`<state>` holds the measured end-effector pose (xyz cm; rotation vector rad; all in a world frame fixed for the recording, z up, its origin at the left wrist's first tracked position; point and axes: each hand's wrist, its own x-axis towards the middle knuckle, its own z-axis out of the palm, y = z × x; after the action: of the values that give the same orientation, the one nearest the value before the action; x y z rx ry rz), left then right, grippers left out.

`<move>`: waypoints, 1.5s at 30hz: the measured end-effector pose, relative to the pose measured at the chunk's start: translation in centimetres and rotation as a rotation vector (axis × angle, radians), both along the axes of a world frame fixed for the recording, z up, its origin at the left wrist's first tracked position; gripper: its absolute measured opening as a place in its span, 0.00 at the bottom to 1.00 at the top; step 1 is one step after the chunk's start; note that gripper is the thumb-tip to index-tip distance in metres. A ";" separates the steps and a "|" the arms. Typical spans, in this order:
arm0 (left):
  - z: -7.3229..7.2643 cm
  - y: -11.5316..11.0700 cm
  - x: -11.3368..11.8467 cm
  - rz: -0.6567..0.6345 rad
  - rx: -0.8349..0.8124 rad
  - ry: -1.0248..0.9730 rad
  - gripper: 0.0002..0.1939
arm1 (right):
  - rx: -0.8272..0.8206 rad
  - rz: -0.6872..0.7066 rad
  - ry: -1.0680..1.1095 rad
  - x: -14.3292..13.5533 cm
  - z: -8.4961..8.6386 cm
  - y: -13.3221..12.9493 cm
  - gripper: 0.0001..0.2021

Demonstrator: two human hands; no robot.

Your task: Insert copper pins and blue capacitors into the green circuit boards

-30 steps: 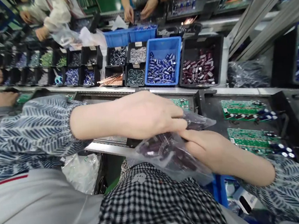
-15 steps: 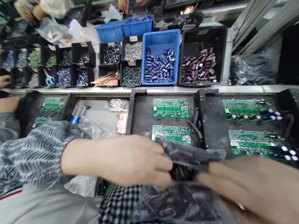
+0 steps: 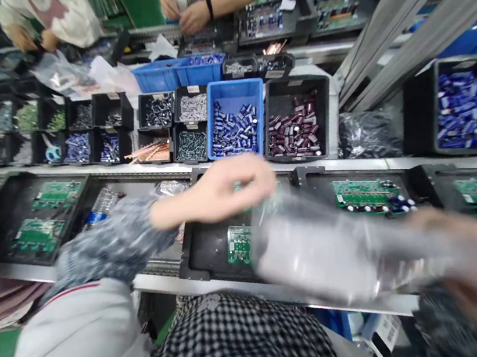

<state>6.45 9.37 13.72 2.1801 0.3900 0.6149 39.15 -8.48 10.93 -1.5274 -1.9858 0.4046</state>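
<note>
A clear plastic bag [image 3: 313,250], smeared by motion, stretches over the circuit board tray in front of me. My left hand [image 3: 226,186] is at the bag's upper left edge, thumb and fingers closed together on it. At the right, my right hand [image 3: 472,253] is badly blurred and grips the narrowed other end of the bag. Whatever is inside cannot be made out. Under the bag and left hand lies a black tray [image 3: 204,253] with a green circuit board [image 3: 239,244], partly covered.
Beyond the trays stand a blue bin [image 3: 235,123] of blue capacitors and a black bin [image 3: 296,121] of dark red ones. Another tray [image 3: 318,182] with populated boards lies right. A metal post [image 3: 385,24] slants at right. Co-workers' hands [image 3: 195,17] show across the bench and at left.
My hands have moved apart, the left one up and the right one further right. The bag, earlier bunched low with dark parts showing, is now stretched out between them. The view has shifted.
</note>
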 end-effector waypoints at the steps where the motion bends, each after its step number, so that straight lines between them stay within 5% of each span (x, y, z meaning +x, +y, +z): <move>1: -1.3 2.8 2.1 0.136 -0.055 0.009 0.15 | 0.005 -0.142 0.170 0.4 -0.5 3.7 0.13; 4: -5.1 10.3 7.4 0.494 -0.096 0.108 0.16 | -0.028 -0.307 0.263 0.9 -2.7 15.1 0.23; 6: -7.4 12.7 9.6 0.706 -0.047 0.199 0.18 | -0.030 -0.455 0.098 0.5 -4.5 20.8 0.26; 11: -12.0 10.9 12.4 0.741 0.110 0.204 0.25 | 0.035 -0.394 -0.116 -4.0 -9.0 26.6 0.24; 15: -14.5 9.2 14.7 0.755 0.309 0.290 0.29 | 0.014 -0.436 -0.253 -6.1 -10.2 28.4 0.14; 21: -16.0 9.4 15.4 0.824 0.418 0.360 0.35 | 0.105 -0.409 -0.280 -3.6 -5.7 30.8 0.14; 27: -15.9 9.4 15.4 0.815 0.391 0.384 0.37 | 0.138 -0.423 -0.293 -1.7 0.6 31.4 0.14; 31: -15.7 9.3 15.4 0.797 0.378 0.419 0.36 | 0.227 -0.502 -0.235 -2.2 3.3 31.5 0.14; 45: -15.4 9.3 15.5 0.782 0.422 0.485 0.35 | 0.184 -0.534 -0.138 -2.4 3.3 32.0 0.13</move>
<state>21.98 18.66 -1.67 2.5447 1.5335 0.5974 36.73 23.50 14.22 -1.9146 -1.5681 -0.1036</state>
